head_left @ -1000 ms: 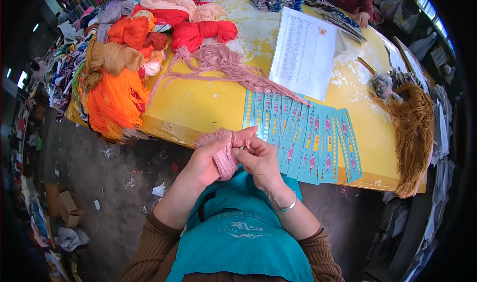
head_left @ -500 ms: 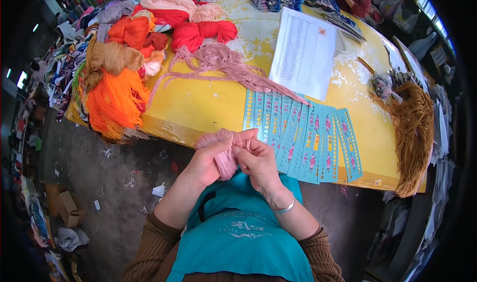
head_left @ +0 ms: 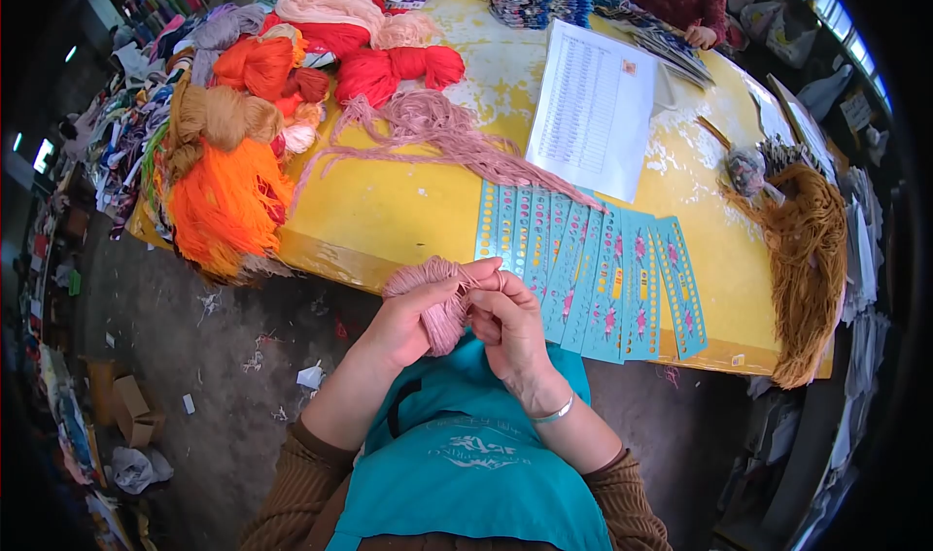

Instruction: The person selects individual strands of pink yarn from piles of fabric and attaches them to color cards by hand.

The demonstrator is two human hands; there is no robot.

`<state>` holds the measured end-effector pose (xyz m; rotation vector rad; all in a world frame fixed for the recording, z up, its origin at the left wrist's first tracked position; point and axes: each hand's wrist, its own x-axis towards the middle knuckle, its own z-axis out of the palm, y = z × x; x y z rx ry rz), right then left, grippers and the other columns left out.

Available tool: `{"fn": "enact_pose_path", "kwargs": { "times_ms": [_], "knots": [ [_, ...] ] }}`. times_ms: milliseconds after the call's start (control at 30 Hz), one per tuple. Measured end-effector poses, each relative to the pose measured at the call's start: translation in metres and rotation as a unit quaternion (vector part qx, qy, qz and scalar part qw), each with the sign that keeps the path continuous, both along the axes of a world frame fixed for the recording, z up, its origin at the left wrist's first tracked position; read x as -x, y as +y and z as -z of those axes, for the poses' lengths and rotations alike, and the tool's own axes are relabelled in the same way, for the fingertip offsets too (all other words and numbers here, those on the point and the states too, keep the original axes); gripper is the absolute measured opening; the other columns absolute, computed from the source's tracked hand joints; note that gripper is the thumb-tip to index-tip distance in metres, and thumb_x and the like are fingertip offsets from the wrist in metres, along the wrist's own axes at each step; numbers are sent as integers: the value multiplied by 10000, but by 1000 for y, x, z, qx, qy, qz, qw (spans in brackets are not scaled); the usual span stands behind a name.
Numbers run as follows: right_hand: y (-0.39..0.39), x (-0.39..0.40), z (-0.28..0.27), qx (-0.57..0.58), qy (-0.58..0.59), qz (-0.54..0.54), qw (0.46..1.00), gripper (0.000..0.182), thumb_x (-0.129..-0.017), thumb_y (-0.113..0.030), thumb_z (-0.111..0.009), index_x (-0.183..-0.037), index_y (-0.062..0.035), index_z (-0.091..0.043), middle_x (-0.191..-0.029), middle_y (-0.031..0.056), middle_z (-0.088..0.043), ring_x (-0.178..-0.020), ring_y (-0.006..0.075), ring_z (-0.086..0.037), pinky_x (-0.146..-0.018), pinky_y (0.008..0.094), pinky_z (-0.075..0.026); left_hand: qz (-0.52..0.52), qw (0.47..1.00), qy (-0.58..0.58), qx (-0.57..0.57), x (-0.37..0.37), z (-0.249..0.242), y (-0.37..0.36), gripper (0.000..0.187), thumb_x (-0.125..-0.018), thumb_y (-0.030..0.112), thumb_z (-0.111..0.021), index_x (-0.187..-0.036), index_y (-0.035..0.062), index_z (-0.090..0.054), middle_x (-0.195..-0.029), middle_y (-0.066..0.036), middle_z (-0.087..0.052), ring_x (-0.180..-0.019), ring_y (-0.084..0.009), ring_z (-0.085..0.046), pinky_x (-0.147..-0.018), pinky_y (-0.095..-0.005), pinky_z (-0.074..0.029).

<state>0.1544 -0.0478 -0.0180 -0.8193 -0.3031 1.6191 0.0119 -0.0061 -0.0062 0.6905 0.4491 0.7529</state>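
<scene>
A dusky-pink thread skein (head_left: 444, 326) is held in front of my apron, off the table's near edge. My left hand (head_left: 398, 324) is wrapped round it, thumb across the top. At its right side my right hand (head_left: 512, 327) is closed in a pinch on strands that run from the skein; its fingertips are close to my left fingers. Just beyond, a fanned row of teal cards (head_left: 593, 284) with punched holes lies along the table edge. Loose pink thread (head_left: 437, 128) stretches across the tabletop, its tail reaching over the tops of the cards.
Red (head_left: 389, 70), tan (head_left: 225, 116) and orange thread bundles (head_left: 228, 206) are heaped at the left of the yellow table (head_left: 360, 201). A printed sheet (head_left: 593, 114) lies beyond the cards, with brown thread (head_left: 805, 259) at right. Another person's hand (head_left: 700, 36) rests at the far side.
My right hand has shifted slightly beside the skein, still pinching the strands. Across the table, the other person's hand has come down to the table edge.
</scene>
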Motion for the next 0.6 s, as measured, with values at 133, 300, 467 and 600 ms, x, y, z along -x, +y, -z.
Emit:
{"fn": "enact_pose_path", "kwargs": {
  "times_ms": [133, 300, 467, 600],
  "knots": [
    [-1, 1, 0, -1, 2, 13, 1000, 69, -839, 7, -607, -851, -60, -620, -707, -16, -588, -469, 14, -320, -426, 192, -217, -10, 1000, 12, -6, 0, 0, 0, 527, -936, 269, -465, -1311, -102, -476, -1402, -190, -459, -1276, -255, -461, -1096, -374, -322],
    [0, 4, 0, -5, -49, 24, 998, 23, -872, -45, -617, -880, -60, -602, -688, -20, -564, -484, 41, -384, -427, 193, -254, -33, 999, -31, 29, -1, 0, 1, 414, -962, 161, -463, -1276, -104, -510, -1346, -199, -514, -1220, -242, -508, -1039, -360, -388],
    [-1, 2, -5, -22, -122, -25, 992, 77, -871, -47, -639, -946, -40, -621, -720, -21, -584, -537, 28, -432, -455, 190, -284, -23, 1000, 10, 16, 0, 3, 2, 518, -940, 248, -461, -1307, -118, -467, -1400, -217, -451, -1278, -260, -457, -1094, -374, -326],
    [0, 7, -11, -46, -165, -15, 985, 107, -869, -25, -640, -976, -25, -637, -743, -24, -594, -591, 13, -456, -497, 192, -322, -42, 998, -22, 31, -1, 3, 0, 395, -965, 148, -453, -1250, -123, -498, -1328, -232, -516, -1200, -264, -521, -1031, -375, -394]
  ]
}}
